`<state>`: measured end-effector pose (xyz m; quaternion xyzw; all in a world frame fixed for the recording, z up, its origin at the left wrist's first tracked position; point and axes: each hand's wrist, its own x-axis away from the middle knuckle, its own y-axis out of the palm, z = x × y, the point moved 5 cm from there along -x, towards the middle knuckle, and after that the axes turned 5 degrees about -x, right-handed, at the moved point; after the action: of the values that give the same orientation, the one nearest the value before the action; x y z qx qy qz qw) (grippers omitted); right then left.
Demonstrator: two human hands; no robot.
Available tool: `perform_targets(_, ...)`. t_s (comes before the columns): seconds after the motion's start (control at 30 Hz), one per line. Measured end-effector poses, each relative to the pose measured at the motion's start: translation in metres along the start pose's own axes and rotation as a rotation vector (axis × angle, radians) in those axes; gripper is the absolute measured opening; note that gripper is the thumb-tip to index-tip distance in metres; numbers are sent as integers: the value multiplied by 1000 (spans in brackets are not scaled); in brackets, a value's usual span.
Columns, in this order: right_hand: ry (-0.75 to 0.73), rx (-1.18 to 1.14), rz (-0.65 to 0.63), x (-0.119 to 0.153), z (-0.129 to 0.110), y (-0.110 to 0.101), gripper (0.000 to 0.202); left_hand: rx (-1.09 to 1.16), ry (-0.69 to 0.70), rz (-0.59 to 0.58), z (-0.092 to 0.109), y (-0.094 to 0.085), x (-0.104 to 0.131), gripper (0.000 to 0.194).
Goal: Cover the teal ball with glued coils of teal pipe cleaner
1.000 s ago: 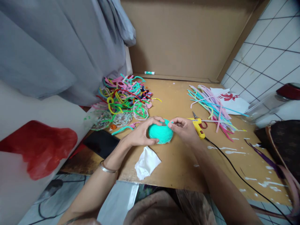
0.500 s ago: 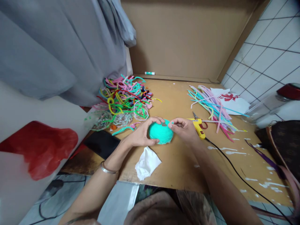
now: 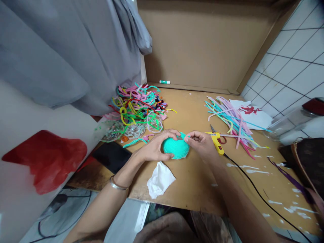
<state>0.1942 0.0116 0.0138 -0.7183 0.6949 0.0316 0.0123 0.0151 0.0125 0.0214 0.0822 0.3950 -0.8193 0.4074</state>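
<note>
Hands at a domed turquoise piece on a wooden tabletop. The turquoise dome (image 3: 176, 148) lies between the two hands, near the tabletop's (image 3: 192, 179) front edge. The left hand (image 3: 157, 145) curves around its left side, fingers over the top and thumb at the lower front, spread to span it. The right hand (image 3: 201, 143) pinches the end of a turquoise strand (image 3: 187, 137) between thumb and forefinger at the dome's upper right.

Open tabletop extends beyond the dome, between a tangled pile of coloured stems (image 3: 139, 101) at left and a bundle of pale stems (image 3: 231, 118) at right. A white tissue (image 3: 160, 180) lies just in front of the dome. Just beyond the right hand are a yellow glue gun (image 3: 217, 143) and scissors (image 3: 212, 128); a dark flat object (image 3: 112, 157) lies beside the left forearm.

Containers: clear plastic pieces (image 3: 135, 129) sit at the tangled pile's near side, their contents too small to identify; a transparent bottle (image 3: 288, 119) with a red lid stands at far right, tilted in view.
</note>
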Motion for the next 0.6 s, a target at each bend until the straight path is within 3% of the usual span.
perform_targets(0.6, 7, 12, 28, 2, -2, 2, 34, -158, 14, 12, 3, -6, 4, 47)
